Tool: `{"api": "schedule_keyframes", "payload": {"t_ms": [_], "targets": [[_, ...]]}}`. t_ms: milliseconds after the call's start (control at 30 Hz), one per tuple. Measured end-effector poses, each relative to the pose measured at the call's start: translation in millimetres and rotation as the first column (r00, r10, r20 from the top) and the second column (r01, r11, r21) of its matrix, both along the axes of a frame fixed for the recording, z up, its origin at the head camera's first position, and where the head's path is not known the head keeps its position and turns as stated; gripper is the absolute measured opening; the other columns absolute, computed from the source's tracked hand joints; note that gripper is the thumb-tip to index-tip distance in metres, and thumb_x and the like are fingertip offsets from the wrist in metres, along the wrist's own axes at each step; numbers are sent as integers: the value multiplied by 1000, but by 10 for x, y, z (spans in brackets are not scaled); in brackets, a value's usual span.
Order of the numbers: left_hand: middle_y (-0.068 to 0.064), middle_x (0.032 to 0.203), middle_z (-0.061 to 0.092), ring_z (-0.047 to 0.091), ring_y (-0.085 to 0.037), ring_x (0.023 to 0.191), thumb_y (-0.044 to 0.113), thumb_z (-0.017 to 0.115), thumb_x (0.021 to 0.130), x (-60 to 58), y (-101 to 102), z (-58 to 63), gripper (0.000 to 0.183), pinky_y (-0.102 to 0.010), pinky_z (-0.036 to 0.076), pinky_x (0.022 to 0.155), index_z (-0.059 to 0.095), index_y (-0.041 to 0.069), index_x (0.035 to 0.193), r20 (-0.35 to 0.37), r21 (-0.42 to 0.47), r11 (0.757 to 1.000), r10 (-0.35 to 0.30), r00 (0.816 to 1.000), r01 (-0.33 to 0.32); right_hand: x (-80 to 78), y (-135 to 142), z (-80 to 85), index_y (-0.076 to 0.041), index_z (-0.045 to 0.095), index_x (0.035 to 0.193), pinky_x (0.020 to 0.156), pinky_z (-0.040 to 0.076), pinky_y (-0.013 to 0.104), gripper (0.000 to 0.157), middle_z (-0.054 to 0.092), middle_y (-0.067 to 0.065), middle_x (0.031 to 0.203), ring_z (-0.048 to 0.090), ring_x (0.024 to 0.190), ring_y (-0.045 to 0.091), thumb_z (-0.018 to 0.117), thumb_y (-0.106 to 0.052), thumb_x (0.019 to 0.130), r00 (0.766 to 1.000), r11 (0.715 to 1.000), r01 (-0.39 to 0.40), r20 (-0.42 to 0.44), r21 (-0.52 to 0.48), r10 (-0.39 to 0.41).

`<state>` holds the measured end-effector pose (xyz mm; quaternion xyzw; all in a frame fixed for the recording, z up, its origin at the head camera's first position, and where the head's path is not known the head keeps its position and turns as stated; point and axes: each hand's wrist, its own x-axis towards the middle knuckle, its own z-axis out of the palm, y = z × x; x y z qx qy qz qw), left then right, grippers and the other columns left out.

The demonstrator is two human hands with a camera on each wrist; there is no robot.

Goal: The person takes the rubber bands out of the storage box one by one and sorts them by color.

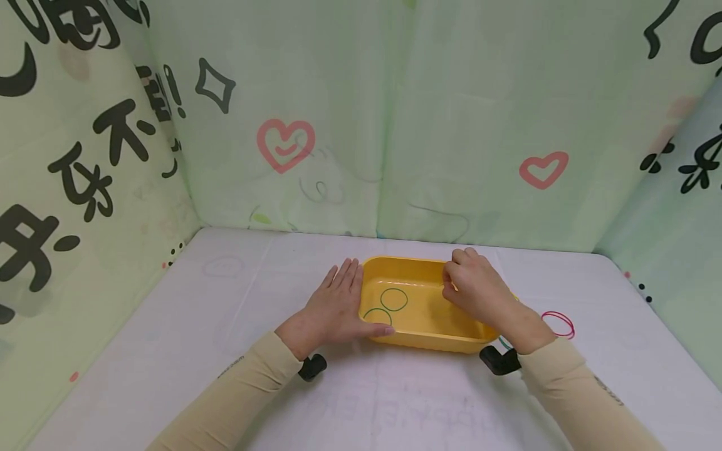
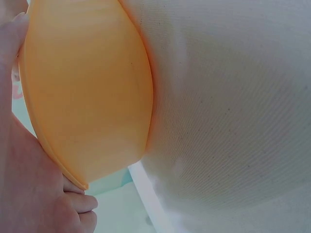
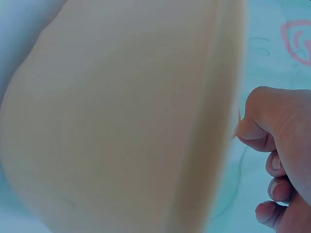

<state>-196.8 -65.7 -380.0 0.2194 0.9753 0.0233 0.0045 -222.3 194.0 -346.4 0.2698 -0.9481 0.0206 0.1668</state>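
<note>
Tray is set on the table, its end touched by the left hand's straight fingers; above it the right hand's fingers are curled, any hold unclear. Green bands are contained. Backdrop characters and sleeve lettering cannot be read surely.

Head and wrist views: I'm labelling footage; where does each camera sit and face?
Head: on the head, facing forward-down at the yellow tray; left hand, right hand, sleeves show.
Left wrist: worn there, facing the tray's outside; left hand at left edge.
Right wrist: worn there, facing the tray's outside; right hand at right edge.
Both wrist views share the tray's outside.
</note>
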Motion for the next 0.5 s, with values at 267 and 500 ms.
{"api": "schedule_keyframes", "payload": {"t_ms": [267,500], "targets": [[-15,151,6,2,-26,140,93,15,58,3,-7,5,126,-41,8,113,5,0,143,4,-1,1000,4,1000,-4,13,119,58,-10,55,66,62,30,28,13,41,2,69,36,71,19,68,-10,70,1000,1000,17,-17,-7,-17],[-15,151,7,3,-26,140,92,17,59,1,-5,4,125,-42,8,113,6,0,143,-3,9,1000,-3,1000,3,16,239,97,-9,55,67,63,31,29,13,41,2,69,37,73,20,67,-10,71,999,999,37,-27,-9,-37]]}}
